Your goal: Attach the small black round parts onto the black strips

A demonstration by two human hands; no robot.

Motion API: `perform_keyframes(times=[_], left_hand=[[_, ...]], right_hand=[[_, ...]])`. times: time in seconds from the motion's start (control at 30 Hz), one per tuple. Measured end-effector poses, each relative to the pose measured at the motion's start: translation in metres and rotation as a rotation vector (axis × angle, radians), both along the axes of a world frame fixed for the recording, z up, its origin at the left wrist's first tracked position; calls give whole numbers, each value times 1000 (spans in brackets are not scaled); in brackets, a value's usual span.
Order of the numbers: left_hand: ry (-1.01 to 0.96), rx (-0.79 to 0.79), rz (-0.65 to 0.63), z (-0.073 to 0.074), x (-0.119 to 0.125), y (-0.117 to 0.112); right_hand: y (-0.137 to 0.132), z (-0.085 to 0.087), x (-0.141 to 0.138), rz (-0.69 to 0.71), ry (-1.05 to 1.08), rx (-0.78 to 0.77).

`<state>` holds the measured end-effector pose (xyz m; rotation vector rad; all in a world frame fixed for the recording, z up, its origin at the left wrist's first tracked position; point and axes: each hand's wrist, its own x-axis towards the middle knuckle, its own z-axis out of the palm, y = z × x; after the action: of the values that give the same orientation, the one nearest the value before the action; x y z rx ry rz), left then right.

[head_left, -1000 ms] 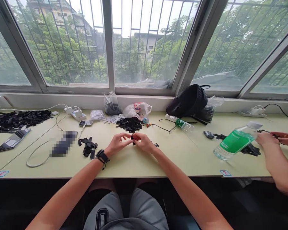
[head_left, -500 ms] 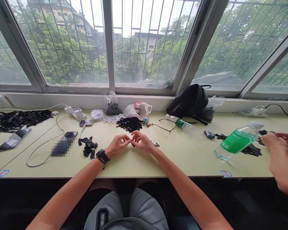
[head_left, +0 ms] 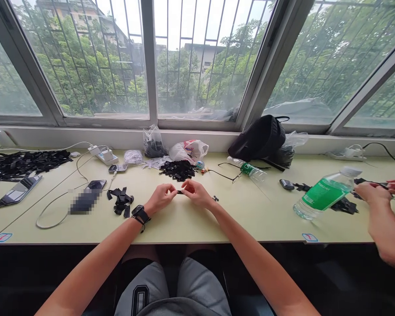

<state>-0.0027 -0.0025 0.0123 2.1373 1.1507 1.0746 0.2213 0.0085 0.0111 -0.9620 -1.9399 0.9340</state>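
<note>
Both my hands sit at the table's middle, pinching a small black strip (head_left: 180, 192) between their fingertips. My left hand (head_left: 161, 197) holds one end and my right hand (head_left: 195, 193) holds the other. A heap of similar black pieces (head_left: 177, 170) lies just beyond my hands. A tiny black bit (head_left: 215, 198) rests to the right of my right hand, and a tangle of black strips (head_left: 121, 201) lies to the left of my left hand. A black watch (head_left: 140, 214) circles my left wrist.
A co-worker's hands (head_left: 375, 191) work with black pieces at the far right, behind a green-labelled water bottle (head_left: 325, 194). A large black heap (head_left: 23, 165) lies at the far left. Cables, a phone (head_left: 96, 184), glasses (head_left: 224, 170), plastic bags (head_left: 187, 151) and a backpack (head_left: 260, 138) line the table.
My hands have drawn closer, and the black strip now lies level between my fingertips instead of hanging down. The co-worker's hands have shifted slightly.
</note>
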Motion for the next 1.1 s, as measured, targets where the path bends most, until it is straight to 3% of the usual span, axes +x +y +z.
perform_keyframes(times=[0.2, 0.3, 0.47, 0.7, 0.9, 1.1], left_hand=[[83, 56, 6, -5, -1, -1], [84, 55, 48, -7, 0, -1], [73, 58, 82, -8, 2, 0], [32, 66, 106, -6, 2, 0], [67, 77, 85, -7, 2, -1], [100, 69, 77, -7, 2, -1]], right_hand=[[-4, -1, 0, -136, -188, 286], [-8, 2, -2, -80, -248, 363], [-17, 5, -7, 36, -343, 377], [-12, 5, -5, -39, -530, 447], [5, 8, -2, -109, -740, 405], [39, 12, 7, -161, -842, 369]])
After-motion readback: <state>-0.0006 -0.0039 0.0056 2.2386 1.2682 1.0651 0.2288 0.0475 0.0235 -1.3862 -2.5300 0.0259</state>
